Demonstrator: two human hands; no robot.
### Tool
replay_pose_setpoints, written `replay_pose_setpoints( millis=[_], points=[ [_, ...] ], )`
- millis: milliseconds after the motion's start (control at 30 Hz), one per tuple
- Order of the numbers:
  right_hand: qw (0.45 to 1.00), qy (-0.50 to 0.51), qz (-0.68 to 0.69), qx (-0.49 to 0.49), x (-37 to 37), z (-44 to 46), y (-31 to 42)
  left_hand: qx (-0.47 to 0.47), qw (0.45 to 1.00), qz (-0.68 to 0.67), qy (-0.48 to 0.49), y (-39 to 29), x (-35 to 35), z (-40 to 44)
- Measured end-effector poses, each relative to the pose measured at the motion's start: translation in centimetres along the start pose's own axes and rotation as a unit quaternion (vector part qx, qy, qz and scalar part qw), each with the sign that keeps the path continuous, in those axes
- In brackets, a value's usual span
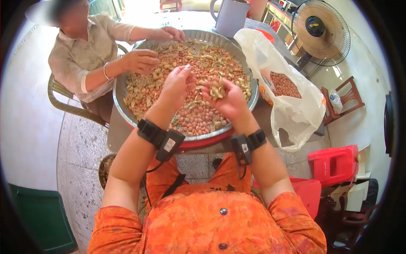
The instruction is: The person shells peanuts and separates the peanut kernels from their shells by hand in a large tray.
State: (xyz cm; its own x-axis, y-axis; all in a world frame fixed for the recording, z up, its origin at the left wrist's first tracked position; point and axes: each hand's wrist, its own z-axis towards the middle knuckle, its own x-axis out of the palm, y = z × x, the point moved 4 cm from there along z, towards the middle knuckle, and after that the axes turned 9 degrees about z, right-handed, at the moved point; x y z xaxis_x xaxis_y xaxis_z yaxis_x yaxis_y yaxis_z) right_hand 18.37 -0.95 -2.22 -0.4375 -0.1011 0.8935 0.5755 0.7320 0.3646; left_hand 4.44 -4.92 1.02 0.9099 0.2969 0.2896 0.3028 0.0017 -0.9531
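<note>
A wide round metal tray (119, 103) holds a mix of pinkish shelled peanuts (195, 118) and tan shells. Over its middle, my left hand (178, 86) is closed, thumb and fingertips together; anything between them is too small to make out. My right hand (231, 101) is cupped, palm up, over the tray's right part, around several tan peanut shells (217, 90); whether any are whole pods I cannot tell. Both wrists wear black strapped devices.
Another person's hands (141, 61) work over the tray's left side. A white plastic bag (292, 114) with reddish peanuts stands open at the right. Behind are a pale jug (231, 19) and a fan (320, 31). A red stool (334, 165) is at lower right.
</note>
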Motion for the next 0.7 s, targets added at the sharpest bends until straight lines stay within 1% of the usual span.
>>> replay_pose_setpoints(
  millis=[33,67,100,133,167,200,233,267,300,333,367,400,433,467,500,533,600,633,667,700],
  points=[
    [0.999,-0.004,0.001,-0.036,0.3,0.0,0.4,-0.035,0.999,-0.006,-0.008,1.5,-0.2,-0.2],
    [0.997,-0.001,0.0,-0.075,0.9,0.2,0.8,-0.032,0.999,-0.012,-0.01,1.6,0.4,-0.8],
    [0.995,-0.014,-0.017,-0.097,1.2,0.2,0.8,-0.082,0.996,-0.043,-0.011,1.9,1.4,-1.8],
    [0.995,-0.01,-0.023,-0.093,1.8,0.3,0.3,-0.13,0.989,-0.073,-0.011,2.1,2.1,-2.6],
    [0.988,-0.01,-0.089,-0.127,2.7,0.4,-0.1,-0.153,0.984,-0.086,0.009,2.5,2.5,-2.7],
    [0.975,-0.013,-0.153,-0.159,3.8,0.0,-0.8,-0.15,0.985,-0.09,0.004,2.4,2.6,-2.9],
    [0.955,-0.011,-0.243,-0.167,5.0,-0.7,-1.6,-0.143,0.981,-0.135,0.003,2.2,2.8,-3.0],
    [0.955,-0.006,-0.247,-0.164,5.9,-1.0,-2.1,-0.135,0.975,-0.178,0.004,1.9,2.8,-3.0],
    [0.912,0.036,-0.317,-0.258,7.2,-1.4,-2.1,-0.128,0.967,-0.22,0.003,1.7,2.5,-3.0],
    [0.854,0.076,-0.381,-0.347,8.7,-2.3,-2.2,-0.126,0.967,-0.221,-0.002,1.6,1.9,-3.1],
    [0.871,0.021,-0.372,-0.321,9.6,-3.8,-2.0,-0.133,0.966,-0.223,0.006,1.6,1.5,-3.1],
    [0.872,0.024,-0.373,-0.318,9.2,-3.6,-1.3,-0.139,0.965,-0.224,0.015,1.7,1.0,-3.0],
    [0.81,0.035,-0.441,-0.386,8.9,-3.5,-0.1,-0.136,0.965,-0.226,0.011,1.7,0.4,-2.8],
    [0.737,0.047,-0.502,-0.449,8.4,-3.5,1.0,-0.131,0.957,-0.256,0.029,1.9,-0.1,-2.7],
    [0.706,0.029,-0.551,-0.445,7.1,-3.0,1.8,-0.126,0.949,-0.287,0.046,1.8,-0.7,-2.6],
    [0.673,0.013,-0.596,-0.438,5.8,-2.5,2.5,-0.121,0.949,-0.289,0.037,1.5,-1.5,-2.8],
    [0.582,-0.014,-0.694,-0.424,3.7,-2.1,3.4,-0.062,0.956,-0.268,0.105,0.0,-3.2,-3.6],
    [0.529,-0.022,-0.728,-0.436,2.5,-2.0,3.7,-0.046,0.96,-0.258,0.095,-0.8,-4.6,-4.1],
    [0.475,-0.028,-0.76,-0.442,1.0,-1.7,3.7,-0.004,0.974,-0.209,0.083,-2.2,-6.5,-5.0],
    [0.547,-0.051,-0.748,-0.373,-0.4,-1.4,3.8,0.029,0.985,-0.159,0.066,-3.6,-8.7,-6.3]
  ],
)
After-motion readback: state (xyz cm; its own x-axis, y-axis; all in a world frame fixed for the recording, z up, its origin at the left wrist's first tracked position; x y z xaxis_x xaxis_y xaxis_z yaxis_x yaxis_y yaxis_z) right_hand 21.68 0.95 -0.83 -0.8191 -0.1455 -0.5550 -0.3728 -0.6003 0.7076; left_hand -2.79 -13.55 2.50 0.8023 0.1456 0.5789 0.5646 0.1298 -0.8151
